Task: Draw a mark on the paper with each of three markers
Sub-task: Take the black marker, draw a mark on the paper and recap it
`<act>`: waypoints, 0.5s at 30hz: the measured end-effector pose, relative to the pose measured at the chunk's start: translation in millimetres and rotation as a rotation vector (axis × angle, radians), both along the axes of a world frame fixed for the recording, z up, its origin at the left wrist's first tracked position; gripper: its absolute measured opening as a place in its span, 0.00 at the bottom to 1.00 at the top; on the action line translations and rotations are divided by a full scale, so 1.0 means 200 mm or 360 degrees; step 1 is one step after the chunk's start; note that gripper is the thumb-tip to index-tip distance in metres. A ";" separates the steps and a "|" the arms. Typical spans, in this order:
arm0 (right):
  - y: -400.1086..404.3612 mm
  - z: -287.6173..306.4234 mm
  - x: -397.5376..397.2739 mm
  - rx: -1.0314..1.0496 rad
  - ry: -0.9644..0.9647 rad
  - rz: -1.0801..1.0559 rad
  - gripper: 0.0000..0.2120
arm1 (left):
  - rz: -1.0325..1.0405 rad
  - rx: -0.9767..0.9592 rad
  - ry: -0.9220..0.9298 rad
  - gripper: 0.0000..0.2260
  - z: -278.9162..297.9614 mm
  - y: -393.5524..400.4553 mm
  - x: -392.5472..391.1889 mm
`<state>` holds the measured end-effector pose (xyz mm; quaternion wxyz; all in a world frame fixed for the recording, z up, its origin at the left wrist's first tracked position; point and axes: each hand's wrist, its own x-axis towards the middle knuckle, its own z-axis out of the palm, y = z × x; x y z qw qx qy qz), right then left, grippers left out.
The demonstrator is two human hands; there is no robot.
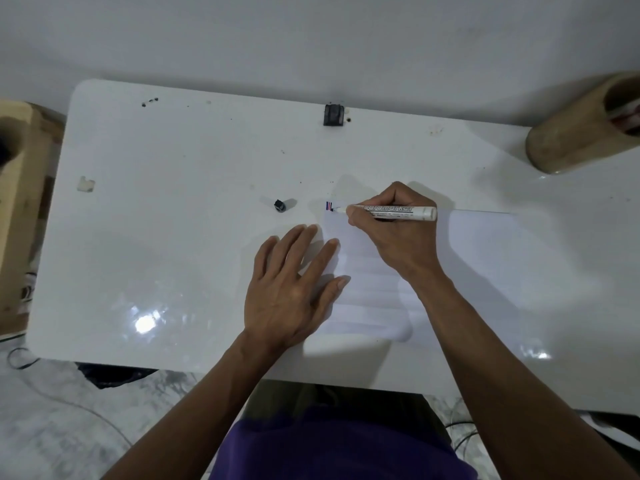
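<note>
The right hand (391, 230) pinches a white marker (391, 212), tip at the paper's (478, 258) far left corner beside short coloured marks (329, 206). The left hand (294, 282) lies spread flat on the paper's left edge. A black cap (280, 205) sits nearby on the open white surface (173, 237).

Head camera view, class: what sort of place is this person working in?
Probably a home desk, not a classroom: a glossy white table against a plain pale wall, loose cables on the marbled floor, and the right hand marking white paper with a white marker.
</note>
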<state>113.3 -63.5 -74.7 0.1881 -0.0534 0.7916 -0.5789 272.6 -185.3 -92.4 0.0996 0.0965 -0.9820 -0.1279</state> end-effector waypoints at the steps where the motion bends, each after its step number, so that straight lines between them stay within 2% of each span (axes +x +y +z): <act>1: 0.00 0.00 0.00 -0.0005 0.0002 0.0004 0.12 | 0.0001 0.0002 0.0004 0.23 0.00 0.00 0.00; 12: 0.00 0.04 0.00 0.0012 -0.0078 0.0029 0.12 | -0.0013 0.0005 0.0019 0.23 0.00 0.00 0.00; 15: 0.00 0.10 -0.03 -0.0207 -0.0274 -0.0050 0.12 | -0.0016 0.0031 -0.0013 0.23 0.00 0.00 0.00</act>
